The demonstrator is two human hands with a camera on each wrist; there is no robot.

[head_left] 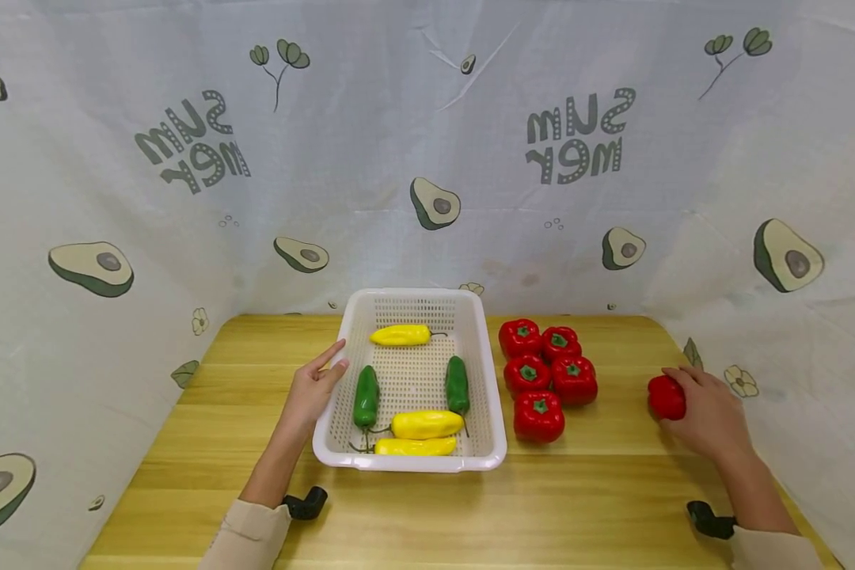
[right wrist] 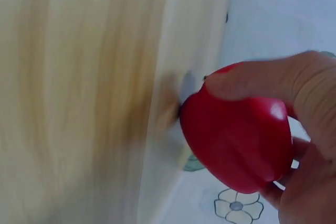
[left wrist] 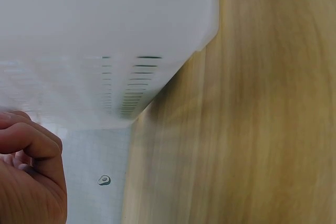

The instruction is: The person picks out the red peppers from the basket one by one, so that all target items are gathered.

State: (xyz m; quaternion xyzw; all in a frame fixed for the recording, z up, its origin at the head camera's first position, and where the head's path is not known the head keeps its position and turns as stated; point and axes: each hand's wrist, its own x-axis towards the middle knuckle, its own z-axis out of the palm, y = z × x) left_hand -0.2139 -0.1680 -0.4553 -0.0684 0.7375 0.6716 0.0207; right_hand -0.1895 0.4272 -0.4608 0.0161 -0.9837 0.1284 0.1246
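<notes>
A white perforated plastic basket (head_left: 495,396) stands mid-table. Inside lie yellow peppers (head_left: 401,336) and two green peppers (head_left: 366,397). My left hand (head_left: 313,389) holds the basket's left side, its thumb at the rim; curled fingers (left wrist: 31,140) show by the outer wall in the left wrist view. Over at the table's right side, my right hand (head_left: 712,412) grips a red bell pepper (head_left: 666,397). In the right wrist view the thumb lies across that pepper (right wrist: 236,135), while the other fingers are mostly hidden behind it.
Several more red bell peppers (head_left: 539,416) cluster just right of the basket. Pale cloth (head_left: 356,158) printed with avocados hangs behind the wooden table (head_left: 584,507) and along both sides. A black strap piece (head_left: 305,503) sits at each wrist.
</notes>
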